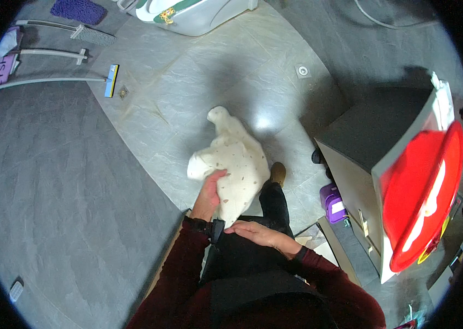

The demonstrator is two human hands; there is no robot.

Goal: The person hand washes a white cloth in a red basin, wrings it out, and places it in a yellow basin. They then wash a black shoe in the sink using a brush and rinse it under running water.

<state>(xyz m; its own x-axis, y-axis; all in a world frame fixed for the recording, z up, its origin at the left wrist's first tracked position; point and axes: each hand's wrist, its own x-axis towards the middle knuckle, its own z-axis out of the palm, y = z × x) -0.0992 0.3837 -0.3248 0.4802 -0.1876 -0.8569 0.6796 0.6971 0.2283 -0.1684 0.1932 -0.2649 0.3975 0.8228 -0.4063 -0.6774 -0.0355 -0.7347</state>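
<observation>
A cream garment (pixel 239 164) with scattered brown spots hangs bunched in front of me, above the tiled floor. Two sleeve-like or leg-like parts stick out on its far and left sides. My left hand (pixel 211 191) grips its left edge, thumb lying on top of the cloth. The near end of the cloth narrows to a point beside my left wrist, which wears a black watch or band. There my right hand (pixel 256 233) touches the tip with its fingers nearly straight; whether it pinches the cloth cannot be made out.
A red plastic basin (pixel 420 197) sits on a cabinet (pixel 350 193) at right, with a purple container (pixel 333 204) beside it. A squeegee (pixel 111 80) and a purple mop head (pixel 78 10) are at upper left. A floor drain (pixel 302 71) lies ahead; my brown shoe (pixel 278 173) is below the garment.
</observation>
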